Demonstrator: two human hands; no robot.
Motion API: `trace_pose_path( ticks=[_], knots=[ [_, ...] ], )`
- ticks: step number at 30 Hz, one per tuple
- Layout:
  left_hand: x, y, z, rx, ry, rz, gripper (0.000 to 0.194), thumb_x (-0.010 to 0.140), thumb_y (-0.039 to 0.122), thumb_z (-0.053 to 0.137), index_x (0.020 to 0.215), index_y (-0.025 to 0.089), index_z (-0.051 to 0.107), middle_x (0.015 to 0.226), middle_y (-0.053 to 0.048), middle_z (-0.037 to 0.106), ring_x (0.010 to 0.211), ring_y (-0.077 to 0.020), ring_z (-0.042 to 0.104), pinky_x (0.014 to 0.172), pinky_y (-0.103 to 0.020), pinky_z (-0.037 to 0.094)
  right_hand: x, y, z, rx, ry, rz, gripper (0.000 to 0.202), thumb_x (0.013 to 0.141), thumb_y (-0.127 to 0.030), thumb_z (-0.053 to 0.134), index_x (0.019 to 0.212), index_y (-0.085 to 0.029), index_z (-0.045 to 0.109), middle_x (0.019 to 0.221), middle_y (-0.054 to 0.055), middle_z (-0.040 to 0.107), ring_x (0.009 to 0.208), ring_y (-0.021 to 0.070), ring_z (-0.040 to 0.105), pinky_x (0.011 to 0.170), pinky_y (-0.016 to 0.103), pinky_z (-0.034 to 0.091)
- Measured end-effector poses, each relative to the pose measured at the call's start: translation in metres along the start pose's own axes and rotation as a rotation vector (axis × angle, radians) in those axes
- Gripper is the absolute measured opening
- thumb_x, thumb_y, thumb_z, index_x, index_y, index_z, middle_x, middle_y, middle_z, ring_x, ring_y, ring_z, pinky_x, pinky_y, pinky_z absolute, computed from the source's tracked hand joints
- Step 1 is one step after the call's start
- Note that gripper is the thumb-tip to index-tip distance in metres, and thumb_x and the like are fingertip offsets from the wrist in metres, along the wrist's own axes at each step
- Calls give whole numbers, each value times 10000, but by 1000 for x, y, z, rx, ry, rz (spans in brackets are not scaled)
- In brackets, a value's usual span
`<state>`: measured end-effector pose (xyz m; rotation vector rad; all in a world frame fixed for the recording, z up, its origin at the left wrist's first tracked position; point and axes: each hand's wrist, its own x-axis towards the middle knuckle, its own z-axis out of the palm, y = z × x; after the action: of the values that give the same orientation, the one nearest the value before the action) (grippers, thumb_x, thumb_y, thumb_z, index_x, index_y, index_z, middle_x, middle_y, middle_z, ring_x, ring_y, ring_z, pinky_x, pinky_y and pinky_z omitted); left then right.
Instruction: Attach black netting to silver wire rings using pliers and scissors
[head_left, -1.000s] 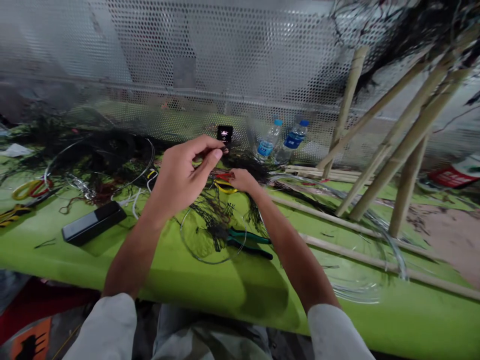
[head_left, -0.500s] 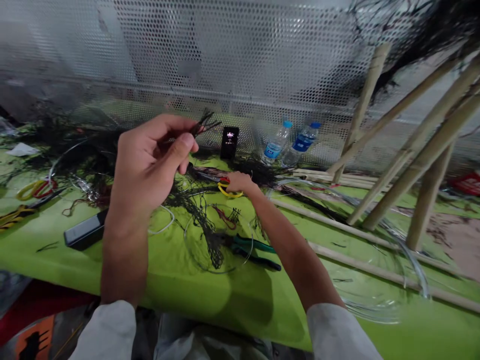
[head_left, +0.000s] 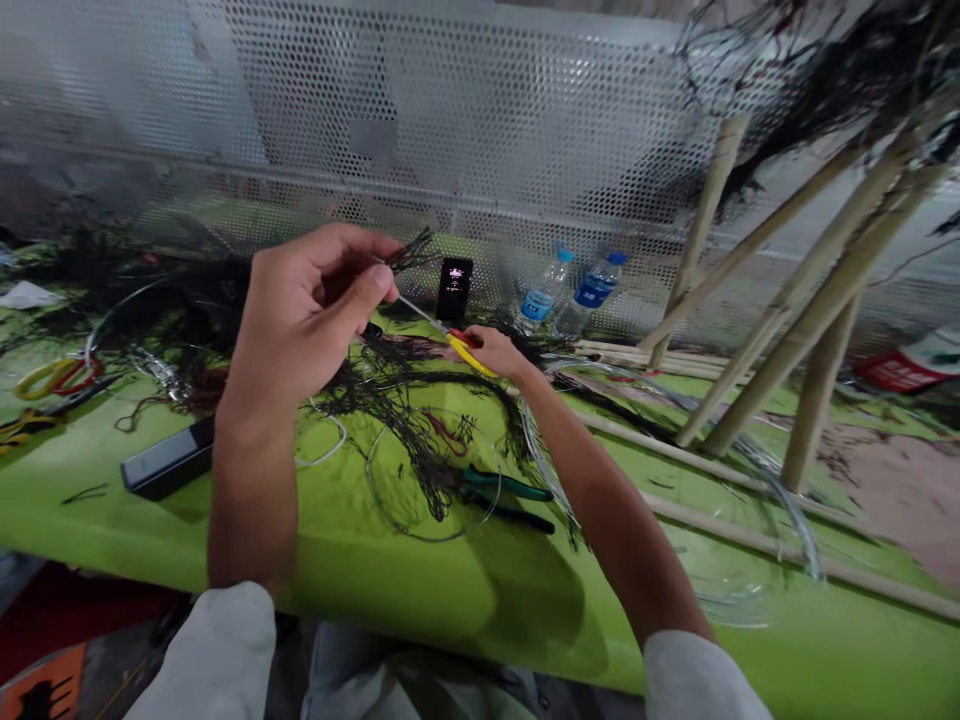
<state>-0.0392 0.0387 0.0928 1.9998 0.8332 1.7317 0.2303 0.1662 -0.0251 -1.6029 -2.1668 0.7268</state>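
Pinched between thumb and fingers of my left hand (head_left: pixel 315 300) is a small bundle of dark thin strands (head_left: pixel 414 250), its ends fanning out to the right. My right hand (head_left: pixel 499 355) grips the red and yellow handles of a pair of scissors (head_left: pixel 466 355). Their blades point up and left, and the tips reach the fingers of my left hand. Whether the blades touch the strands I cannot tell. Below both hands, a tangle of black netted strands (head_left: pixel 420 455) lies on the green table (head_left: pixel 360 560), beside green-handled pliers (head_left: pixel 510 490).
Bamboo poles (head_left: pixel 795 330) lean at the right, near coils of clear tubing (head_left: pixel 795 530). Two water bottles (head_left: pixel 544 290) and a black device with a lit screen (head_left: pixel 454 288) stand against the perforated metal panel (head_left: pixel 525 120). Another pair of scissors (head_left: pixel 56 378) lies at the left.
My right hand has lifted the scissors off the table, and the blades now reach up to my left hand. My left hand still holds the strands. The view has shifted slightly.
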Motion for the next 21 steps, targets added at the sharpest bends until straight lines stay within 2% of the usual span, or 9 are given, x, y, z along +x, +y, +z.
trace_pose_path(
  ticks=[4,6,9,14,17,19,21],
  knots=[
    [-5,11,3,-26,-47,-44,133,953,334,778,1078,289,791,796,1,749,557,-99,572,475,-269,431,-36,-9,-1,318,-53,-175,340,1007,-435,674,1204,-158,673,1111,68,725,917,191,711,817,380,623],
    [-9,16,10,-73,-69,-73,124,938,302,792,1056,268,770,808,1,759,588,-100,621,498,-242,484,-56,-16,-1,457,-66,-269,331,951,-449,705,1120,-165,679,1019,57,736,840,176,691,774,351,605],
    [-14,21,25,-154,-99,-73,84,912,262,812,956,240,744,800,1,768,572,-99,647,490,-220,529,-82,-24,-4,613,-54,-376,359,862,-454,753,1090,-191,666,1052,58,744,861,182,673,772,336,573],
    [-20,24,43,-155,-51,-39,72,902,191,805,891,226,743,750,12,755,574,-92,661,534,-209,566,-107,-34,-6,761,19,-491,455,798,-487,826,1147,-252,652,1162,51,709,1030,204,651,936,346,528],
    [-23,26,45,-124,-21,-41,49,916,202,794,924,220,750,794,5,773,632,-108,709,575,-209,606,-109,-37,4,819,49,-537,509,809,-675,766,1078,-269,616,1112,54,668,902,196,633,816,352,541],
    [-25,28,45,-110,-4,-41,52,923,209,792,959,223,757,859,-2,797,715,-128,759,641,-211,653,-108,-35,12,850,79,-562,614,802,-849,630,1016,-277,567,1043,45,619,776,183,579,709,361,531],
    [-27,31,45,-101,24,-22,68,919,213,802,974,233,767,886,5,807,797,-141,792,715,-203,681,-106,-31,16,852,109,-580,716,760,-956,536,1008,-284,540,1015,41,575,759,192,547,686,379,529]
  ],
)
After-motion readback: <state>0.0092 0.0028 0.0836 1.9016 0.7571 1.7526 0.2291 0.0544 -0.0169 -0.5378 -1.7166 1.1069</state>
